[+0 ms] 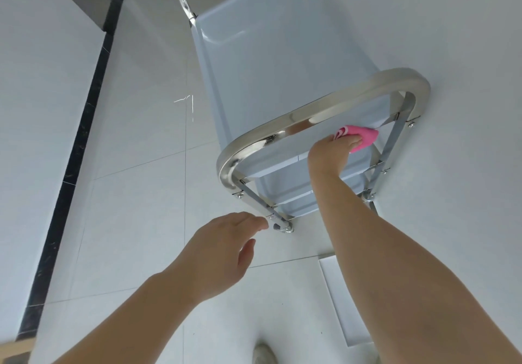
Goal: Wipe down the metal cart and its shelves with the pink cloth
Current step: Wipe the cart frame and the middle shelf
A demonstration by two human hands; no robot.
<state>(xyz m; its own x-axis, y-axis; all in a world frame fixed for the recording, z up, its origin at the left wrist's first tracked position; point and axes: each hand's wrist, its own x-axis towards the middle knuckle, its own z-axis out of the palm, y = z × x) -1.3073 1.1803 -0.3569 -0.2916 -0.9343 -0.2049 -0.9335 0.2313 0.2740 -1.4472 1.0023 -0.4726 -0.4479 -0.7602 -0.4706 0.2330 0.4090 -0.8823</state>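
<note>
A crumpled pink cloth [360, 137] is gripped by the right hand [333, 151] against the metal cart [310, 115] under its polished, curved tubular handle, while the left hand [223, 250] is held loosely spread.

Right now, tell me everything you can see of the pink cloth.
The pink cloth is small, bright pink, soft-looking fabric, bunched into folds. The right hand grips it, fingers curled over its near side, and holds it at the near end of the metal cart, below the chrome handle bar, by the right upright. Whether it touches the shelf edge is unclear.
</note>
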